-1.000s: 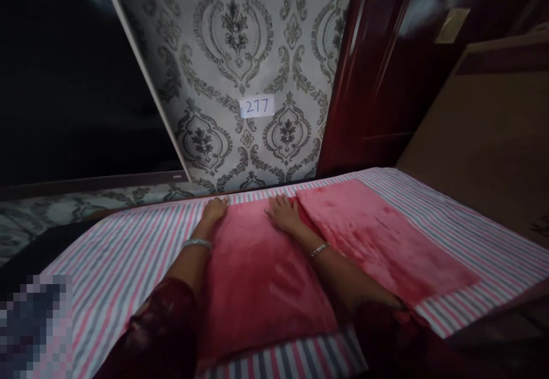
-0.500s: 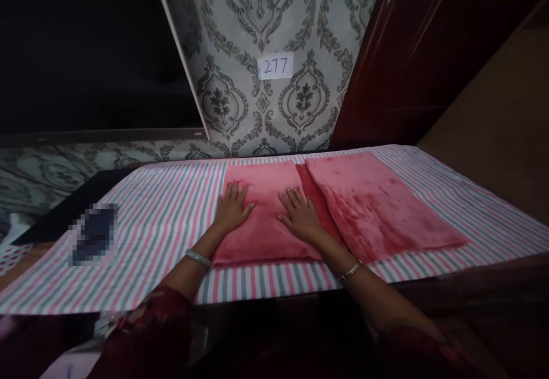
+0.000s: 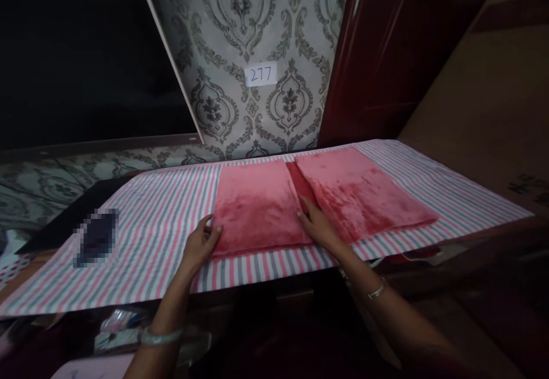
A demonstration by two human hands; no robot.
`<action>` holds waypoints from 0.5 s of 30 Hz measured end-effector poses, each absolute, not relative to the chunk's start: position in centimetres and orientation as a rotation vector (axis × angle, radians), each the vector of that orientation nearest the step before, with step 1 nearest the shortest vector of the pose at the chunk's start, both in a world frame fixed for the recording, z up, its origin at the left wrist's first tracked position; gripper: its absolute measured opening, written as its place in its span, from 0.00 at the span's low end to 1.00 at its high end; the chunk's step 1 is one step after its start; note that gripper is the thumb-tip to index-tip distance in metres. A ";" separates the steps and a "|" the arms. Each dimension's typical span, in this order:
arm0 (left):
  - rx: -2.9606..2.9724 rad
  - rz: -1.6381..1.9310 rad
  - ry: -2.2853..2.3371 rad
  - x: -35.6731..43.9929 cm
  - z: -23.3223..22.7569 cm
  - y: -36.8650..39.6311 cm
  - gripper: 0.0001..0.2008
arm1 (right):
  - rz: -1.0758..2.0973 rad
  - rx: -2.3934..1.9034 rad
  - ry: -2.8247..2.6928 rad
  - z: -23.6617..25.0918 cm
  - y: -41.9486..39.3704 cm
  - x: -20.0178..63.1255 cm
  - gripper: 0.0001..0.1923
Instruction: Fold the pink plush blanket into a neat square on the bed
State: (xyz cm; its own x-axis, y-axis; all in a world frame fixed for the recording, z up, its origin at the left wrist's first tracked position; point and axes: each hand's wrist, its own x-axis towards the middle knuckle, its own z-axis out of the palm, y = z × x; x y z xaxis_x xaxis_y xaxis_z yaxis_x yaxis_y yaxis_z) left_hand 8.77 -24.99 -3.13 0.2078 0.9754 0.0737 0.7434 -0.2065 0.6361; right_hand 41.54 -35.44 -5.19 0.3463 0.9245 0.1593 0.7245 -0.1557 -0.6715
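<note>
A pink plush blanket (image 3: 257, 202) lies folded, its two side panels turned inward and a dark red strip showing between them. At the near left corner of the left panel, my left hand (image 3: 201, 243) is curled on the edge, thumb on top and fingertips partly hidden at the side. My right hand (image 3: 318, 226) grips the same panel's inner edge beside the red strip, its thumb over the pile. The right panel (image 3: 364, 190) lies flat, with darker brushed patches.
A striped cloth (image 3: 150, 224) covers the table under the blanket. A blurred dark item (image 3: 98, 239) lies on its left part. Behind stand a dark screen (image 3: 86, 53) and a patterned wall with a paper marked 277 (image 3: 261, 74). A cardboard box (image 3: 484, 93) is at the right.
Both hands have left their flat, spread pose on the left panel. They have moved to its two side edges and curled there. The view has shifted slightly.
</note>
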 end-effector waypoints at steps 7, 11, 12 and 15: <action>2.129 0.515 1.853 11.5 -2.7 -27.0 0.34 | 0.365 -1.839 -1.419 -4.8 -34.8 40.7 0.35; 2.149 0.504 1.865 11.5 -2.7 -27.4 0.31 | 0.347 -1.796 -1.385 -5.8 -34.9 40.5 0.33; 2.141 0.509 1.854 11.4 -2.7 -27.4 0.31 | 0.351 -1.786 -1.377 -5.9 -35.0 40.5 0.33; 2.120 0.546 1.818 10.8 -2.8 -27.4 0.30 | 0.418 -1.693 -1.373 -6.1 -35.4 40.7 0.34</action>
State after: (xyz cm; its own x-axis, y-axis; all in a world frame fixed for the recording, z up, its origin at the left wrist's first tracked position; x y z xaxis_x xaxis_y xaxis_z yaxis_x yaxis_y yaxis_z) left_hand 10.82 -27.36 -2.84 0.1292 0.9872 0.0931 0.8754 -0.1576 0.4570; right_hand 40.74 -35.38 -6.13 0.3292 0.9070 0.2625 0.6066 0.0099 -0.7949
